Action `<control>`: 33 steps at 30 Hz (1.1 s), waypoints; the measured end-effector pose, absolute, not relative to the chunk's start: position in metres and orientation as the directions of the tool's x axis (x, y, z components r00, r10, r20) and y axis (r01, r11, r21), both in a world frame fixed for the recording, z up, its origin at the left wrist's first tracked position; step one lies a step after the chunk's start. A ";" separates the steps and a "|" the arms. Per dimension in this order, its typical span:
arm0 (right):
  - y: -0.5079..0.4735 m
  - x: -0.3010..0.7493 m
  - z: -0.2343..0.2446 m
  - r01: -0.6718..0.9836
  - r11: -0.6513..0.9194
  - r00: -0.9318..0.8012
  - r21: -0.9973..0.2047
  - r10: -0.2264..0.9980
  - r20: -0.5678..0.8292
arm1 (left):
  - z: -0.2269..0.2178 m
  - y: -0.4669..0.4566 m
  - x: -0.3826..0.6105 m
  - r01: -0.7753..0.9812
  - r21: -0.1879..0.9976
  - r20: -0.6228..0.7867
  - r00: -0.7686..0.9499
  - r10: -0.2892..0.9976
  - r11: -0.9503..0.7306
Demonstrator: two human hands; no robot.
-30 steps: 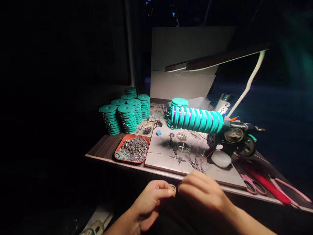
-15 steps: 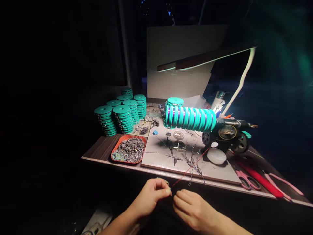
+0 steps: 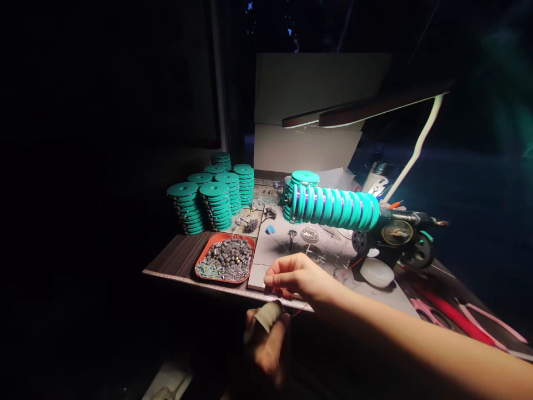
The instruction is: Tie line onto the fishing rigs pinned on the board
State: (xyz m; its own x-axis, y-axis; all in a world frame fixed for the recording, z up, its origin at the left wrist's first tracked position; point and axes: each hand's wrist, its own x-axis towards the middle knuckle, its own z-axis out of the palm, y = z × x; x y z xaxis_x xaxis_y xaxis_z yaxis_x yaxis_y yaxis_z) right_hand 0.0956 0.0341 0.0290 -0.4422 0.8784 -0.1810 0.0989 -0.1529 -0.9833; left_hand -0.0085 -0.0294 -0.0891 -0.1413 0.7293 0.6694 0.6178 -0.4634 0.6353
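Observation:
My left hand [image 3: 268, 347] is low in front of the table edge, fingers curled closed, with a beige wrap [image 3: 268, 315] round one finger. A thin red thread [image 3: 298, 311] shows beside its fingertips and seems held there. Above it, my right hand [image 3: 293, 276] reaches leftward over the front edge of the pale board [image 3: 257, 282], thumb and fingers pinched. What lies between those fingertips is too small to make out. Just left of them is an orange tray [image 3: 208, 244] of dark cylindrical weights [image 3: 229, 253], small greenish tubes [image 3: 207, 270] and tiny metal pieces [image 3: 235, 272].
Stacked turquoise spools [image 3: 183, 208] stand at the back left. A row of turquoise discs [image 3: 333, 206] sits on a black geared machine [image 3: 395, 228]. To the right are a white dish [image 3: 377, 273], pink scissors [image 3: 428, 314] and pink-handled pliers [image 3: 493, 322]. A lamp [image 3: 420, 150] overhangs the table.
My right hand has moved up and left, from beside my left hand to the board edge near the tray. My left hand has turned, lowered slightly and now shows the wrapped finger.

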 end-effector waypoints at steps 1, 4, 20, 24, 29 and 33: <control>0.038 0.092 0.028 0.119 -0.150 -0.441 -0.982 0.878 -0.187 | -0.087 -0.027 -0.009 0.569 0.600 0.720 -0.076 0.690 -0.563; 0.035 0.090 0.027 0.186 -0.094 -0.445 -0.978 0.880 -0.169 | -0.071 -0.026 -0.013 0.484 0.594 0.728 0.018 0.685 -0.643; -0.034 0.143 -0.044 0.453 0.874 -0.709 0.176 0.234 0.665 | -0.032 -0.023 -0.012 -0.308 0.645 -0.478 0.552 0.683 0.700; -0.031 0.152 -0.056 0.444 0.890 -0.746 0.109 0.299 0.595 | -0.034 -0.019 -0.009 -0.214 0.734 -0.485 0.500 0.718 0.645; -0.039 0.157 -0.070 0.428 0.903 -0.798 -0.038 0.397 0.454 | -0.040 -0.018 -0.007 -0.120 0.909 -0.340 0.339 0.877 0.399; -0.042 0.136 -0.045 0.347 0.832 -0.754 -0.432 0.522 0.399 | -0.056 -0.030 -0.010 0.166 0.980 0.082 0.147 0.986 -0.107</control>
